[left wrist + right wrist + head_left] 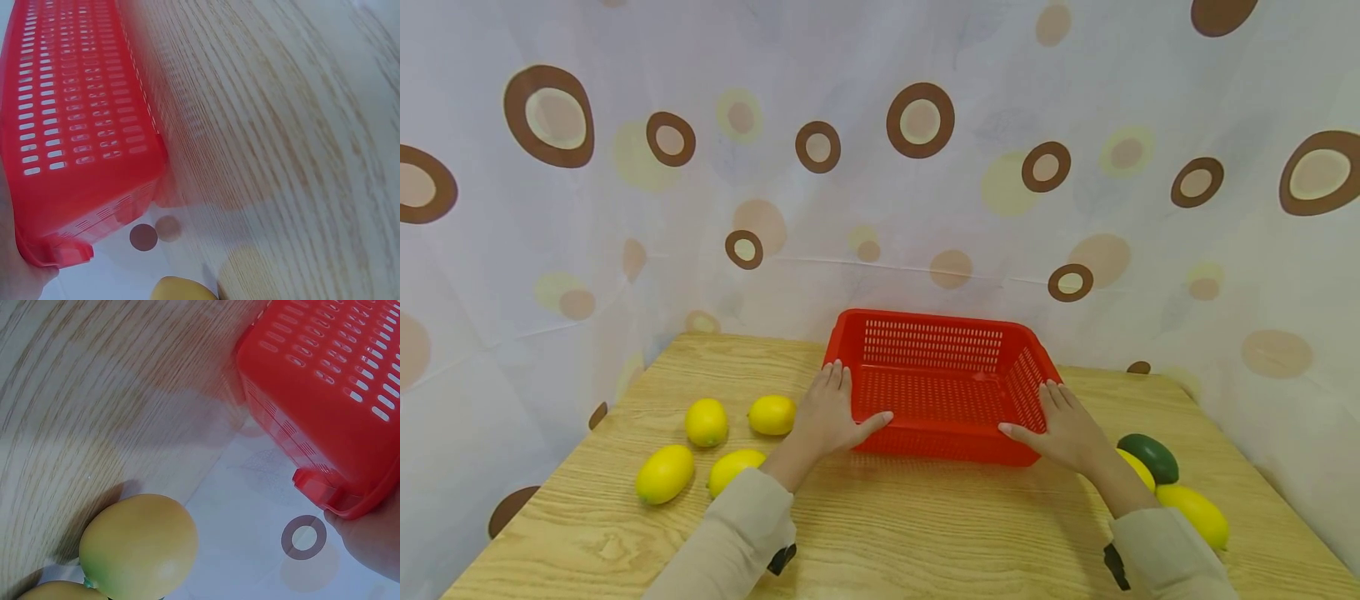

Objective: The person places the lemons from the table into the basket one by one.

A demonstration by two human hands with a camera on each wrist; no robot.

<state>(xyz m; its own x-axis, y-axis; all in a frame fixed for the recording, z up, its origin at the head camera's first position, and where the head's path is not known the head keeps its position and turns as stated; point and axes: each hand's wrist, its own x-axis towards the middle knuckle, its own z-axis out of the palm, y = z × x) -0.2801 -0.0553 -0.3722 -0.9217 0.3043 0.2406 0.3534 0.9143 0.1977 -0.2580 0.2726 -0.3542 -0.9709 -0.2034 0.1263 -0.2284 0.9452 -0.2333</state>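
Note:
A red plastic basket [925, 396] with slotted walls stands toward the back of the wooden table, its inside bare. My left hand [829, 412] lies over its near left corner, fingers straight along the left rim and thumb across the front rim. Mirroring this, my right hand [1067, 429] rests on the near right corner, thumb on the front rim and fingers extended along the side. Both wrist views show the basket's outer wall [94, 144], with only the edge of each hand at the rim. The fingers' undersides are hidden.
Several yellow lemons [665, 474] lie left of the basket, one partly behind my left forearm. At the right are two more lemons [1195, 515] and a dark green fruit [1150, 457], close to my right forearm. A patterned curtain [925, 208] hangs behind the table [925, 533].

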